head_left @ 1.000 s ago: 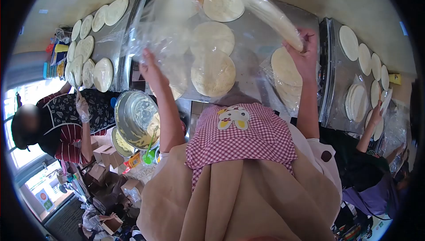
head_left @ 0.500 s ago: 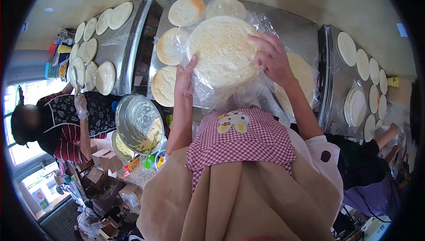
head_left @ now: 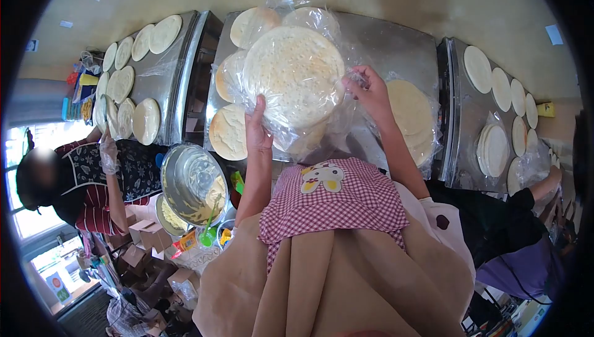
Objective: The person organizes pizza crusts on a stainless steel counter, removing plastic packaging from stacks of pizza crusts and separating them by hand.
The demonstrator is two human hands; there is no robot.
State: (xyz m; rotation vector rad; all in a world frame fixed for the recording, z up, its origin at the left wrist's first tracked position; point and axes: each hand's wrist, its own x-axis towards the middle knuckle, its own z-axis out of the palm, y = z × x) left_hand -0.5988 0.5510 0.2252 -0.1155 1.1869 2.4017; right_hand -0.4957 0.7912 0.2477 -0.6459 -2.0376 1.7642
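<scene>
The dimpled bread (head_left: 294, 74) is up in front of me over the metal bench (head_left: 396, 46), clear plastic (head_left: 351, 111) around it; my left hand (head_left: 257, 129) grips its lower left edge, thumb on the front; the fingers of my right hand (head_left: 373, 94) pinch the plastic at the right; browned rounds (head_left: 228, 134) lie beyond my left hand; a plastic-wrapped stack (head_left: 409, 117) lies right; a big bowl (head_left: 193, 179) stands near my left forearm.
</scene>
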